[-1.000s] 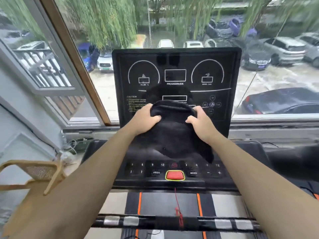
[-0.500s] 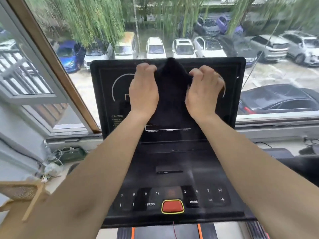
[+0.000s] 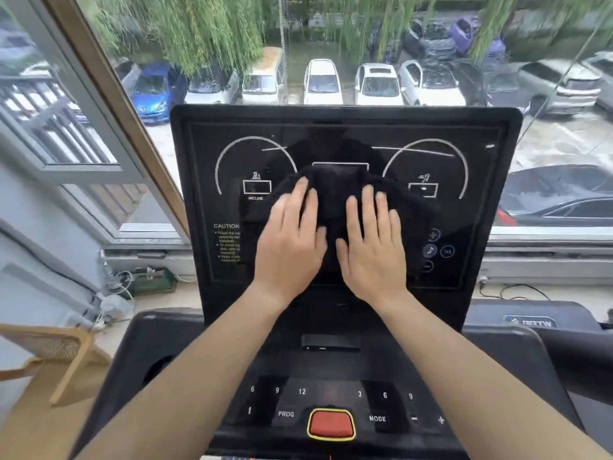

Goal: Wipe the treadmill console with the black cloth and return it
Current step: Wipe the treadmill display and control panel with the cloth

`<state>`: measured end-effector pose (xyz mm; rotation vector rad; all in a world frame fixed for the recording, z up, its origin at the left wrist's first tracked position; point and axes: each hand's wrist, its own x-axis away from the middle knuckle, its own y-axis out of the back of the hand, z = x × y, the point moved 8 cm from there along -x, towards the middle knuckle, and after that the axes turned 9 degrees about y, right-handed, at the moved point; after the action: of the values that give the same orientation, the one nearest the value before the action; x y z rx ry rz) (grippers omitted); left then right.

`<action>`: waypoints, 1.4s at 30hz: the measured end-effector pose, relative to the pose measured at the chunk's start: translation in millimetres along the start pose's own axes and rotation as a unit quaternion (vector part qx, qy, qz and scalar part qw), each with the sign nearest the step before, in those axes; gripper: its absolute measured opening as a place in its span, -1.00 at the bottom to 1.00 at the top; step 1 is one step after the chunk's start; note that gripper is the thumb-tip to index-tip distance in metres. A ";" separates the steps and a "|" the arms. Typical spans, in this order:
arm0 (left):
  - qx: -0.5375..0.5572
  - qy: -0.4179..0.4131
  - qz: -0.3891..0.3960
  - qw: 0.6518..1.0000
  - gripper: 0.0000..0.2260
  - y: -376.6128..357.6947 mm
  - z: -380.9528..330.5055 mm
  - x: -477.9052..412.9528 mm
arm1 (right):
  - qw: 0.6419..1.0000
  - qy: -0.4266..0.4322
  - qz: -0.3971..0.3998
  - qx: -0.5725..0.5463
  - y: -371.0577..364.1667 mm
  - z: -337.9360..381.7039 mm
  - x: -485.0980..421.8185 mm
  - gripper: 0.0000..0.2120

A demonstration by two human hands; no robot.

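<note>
Right now I have both hands pressed flat on the soft, fuzzy black cloth point(image 3: 333, 207), which lies against the middle of the upright, glossy black treadmill console point(image 3: 345, 200). My left hand point(image 3: 292, 240) covers the cloth's left part and my right hand point(image 3: 373, 247) its right part; the fingers are spread and extended, palms down, not curled around the fabric, and the two hands sit just beside each other with a dark strip of cloth between them. The cloth bunches up above my fingertips and hides the lower half of the white-outlined centre window.

On the panel I can read "INCLINE" under the small rectangle inside the left white arc, and "CAUTION" heading a block of fine print that is too small to make out. The right arc holds a running-figure icon above another rectangle, with round plus and minus symbols below it.

Lower down, the matte black key deck point(image 3: 331, 406) shows "6 9 12" and "3 6 9", the keys "PROG" and "MODE", and minus and plus signs. Between PROG and MODE sits a rounded red button with a yellow rim point(image 3: 331, 423).
</note>
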<state>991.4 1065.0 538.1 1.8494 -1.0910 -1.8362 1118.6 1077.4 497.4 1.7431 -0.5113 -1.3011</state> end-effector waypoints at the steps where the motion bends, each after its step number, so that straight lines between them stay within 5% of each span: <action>1: -0.015 0.010 0.047 0.999 -0.53 -8.8 -1.5 8.1 | 1.000 0.006 -0.003 0.002 -3.2 3.0 -1.6 -0.30; 3: -0.034 0.054 0.103 0.993 -0.44 -20.9 13.1 10.0 | 0.999 0.037 -0.011 0.004 -2.2 11.1 -18.8 -0.34; 10: -0.073 0.159 0.045 0.983 -0.36 13.5 106.5 -51.0 | 0.994 0.078 -0.058 -0.049 29.9 64.0 -121.6 -0.38; 17: -0.112 0.121 0.172 0.971 -0.28 -25.6 114.3 97.1 | 0.965 0.231 0.080 -0.093 -52.6 112.7 3.0 -0.38; 20: -0.124 0.125 0.178 0.968 -0.27 -27.3 116.4 93.4 | 0.965 0.256 0.025 -0.045 -38.9 113.0 -7.7 -0.38; 28: -0.054 0.203 0.043 0.977 -0.32 23.0 130.8 -59.7 | 0.985 0.167 -0.040 0.013 28.8 83.8 -141.8 -0.39; 35: -0.096 0.070 0.150 0.981 -0.30 -10.2 112.7 62.6 | 0.970 0.241 0.036 -0.025 -29.2 108.3 -25.5 -0.38; 38: -0.117 0.104 0.135 0.978 -0.32 0.9 126.2 30.0 | 0.961 0.274 0.021 -0.008 -13.1 112.4 -66.3 -0.39; 42: -0.091 0.164 0.088 0.978 -0.36 23.7 133.9 -56.0 | 0.979 0.203 -0.002 -0.004 25.3 102.2 -145.6 -0.40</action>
<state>863.7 1126.5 577.3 1.8012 -0.9042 -1.4186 976.0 1131.9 592.1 1.9376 -0.2660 -0.9093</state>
